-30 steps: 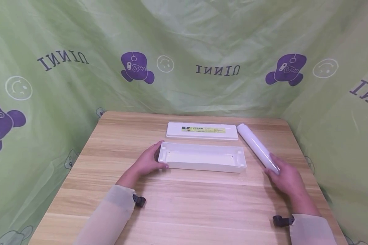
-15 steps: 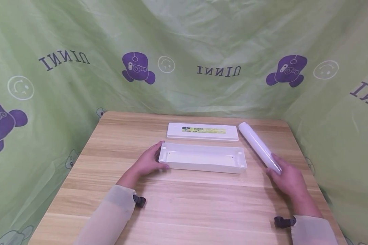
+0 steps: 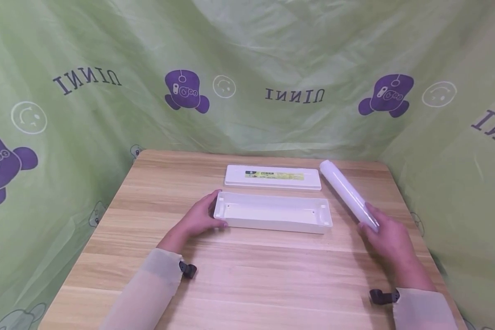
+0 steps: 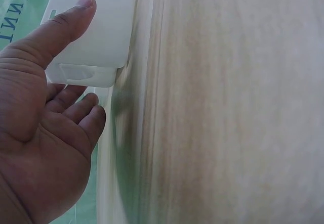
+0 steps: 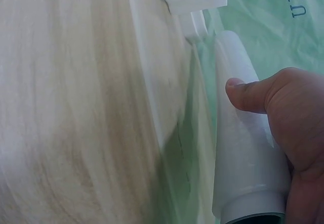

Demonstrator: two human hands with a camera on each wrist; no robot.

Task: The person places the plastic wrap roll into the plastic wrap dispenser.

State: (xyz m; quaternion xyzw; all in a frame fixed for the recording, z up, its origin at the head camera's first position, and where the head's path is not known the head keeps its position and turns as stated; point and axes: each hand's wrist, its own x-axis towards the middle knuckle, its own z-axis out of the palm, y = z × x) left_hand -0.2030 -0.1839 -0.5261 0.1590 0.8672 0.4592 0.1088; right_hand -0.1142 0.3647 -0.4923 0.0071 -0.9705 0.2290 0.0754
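Observation:
In the head view a long white plastic box (image 3: 272,225) lies open at the top on the table, with nothing inside. My left hand (image 3: 199,217) grips its left end, thumb on the near wall and fingers behind. The left wrist view shows the thumb (image 4: 76,23) flat against the box's side. My right hand (image 3: 389,237) holds the near end of a roll of plastic wrap (image 3: 346,192), which slants away toward the back. In the right wrist view the thumb (image 5: 248,95) lies along the roll, whose hollow dark core (image 5: 255,218) faces the camera; the fingers are hidden behind it.
Behind the box lies a white lid (image 3: 234,177) with a yellow and green label (image 3: 274,175). All of it stands on a wood-grain table (image 3: 264,279). Green printed curtains (image 3: 247,123) hang around the back and sides.
My right hand and the roll have risen slightly, the roll's far end moving up and a little left since half a second ago. The left hand and box hold still.

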